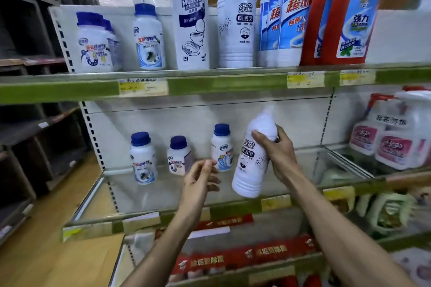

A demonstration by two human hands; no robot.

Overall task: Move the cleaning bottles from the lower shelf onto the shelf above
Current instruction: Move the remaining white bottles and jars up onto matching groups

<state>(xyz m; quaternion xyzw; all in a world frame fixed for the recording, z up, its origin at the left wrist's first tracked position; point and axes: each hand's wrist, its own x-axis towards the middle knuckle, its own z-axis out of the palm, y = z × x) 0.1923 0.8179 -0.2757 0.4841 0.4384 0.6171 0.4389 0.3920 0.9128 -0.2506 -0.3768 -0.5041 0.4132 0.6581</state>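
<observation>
My right hand (pixel 278 150) grips a tall white cleaning bottle (pixel 250 168) by its upper body, tilted, lifted off the lower shelf (pixel 163 196). My left hand (pixel 201 178) hovers just left of the bottle's base, fingers loosely apart and empty. Three small white bottles with blue caps stand behind on the lower shelf: one at the left (pixel 142 158), one in the middle (pixel 178 155), one (pixel 221 147) partly hidden by my left hand. The upper shelf (pixel 210 87) carries several bottles, among them a matching tall white one (pixel 238 23).
On the upper shelf stand small blue-capped bottles (pixel 95 43), a Mr Muscle bottle (pixel 190 16), blue-labelled bottles (pixel 288 18) and red bottles (pixel 342 18). Pink-labelled jugs (pixel 394 137) fill the lower shelf's right bay. Red packs (pixel 233 261) lie below. Dark shelving (pixel 28 100) stands at left.
</observation>
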